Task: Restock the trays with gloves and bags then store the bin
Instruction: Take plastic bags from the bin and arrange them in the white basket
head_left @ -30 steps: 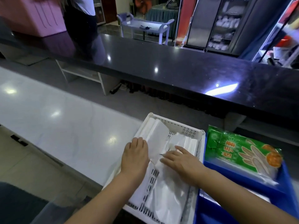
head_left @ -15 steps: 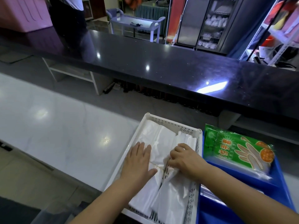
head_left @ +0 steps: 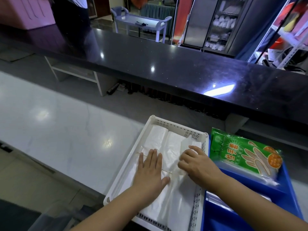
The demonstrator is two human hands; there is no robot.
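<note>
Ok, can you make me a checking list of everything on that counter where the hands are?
Surface: pale glossy counter, black ledge behind.
Job's things: white tray holding plastic bags; green glove pack lying on blue bin.
Clutter: small dark things under the ledge, unclear.
Hands: left hand flat on the bags; right hand grips them with curled fingers.
Cables: nothing seen.
Surroundings: trolley, dish cabinet, a person standing.

Glossy black counter [head_left: 150,64] across the middle; pale trolley [head_left: 141,22] behind it at top centre; glass-door cabinet [head_left: 221,25] upper right; white marble worktop [head_left: 58,127] at left
</note>
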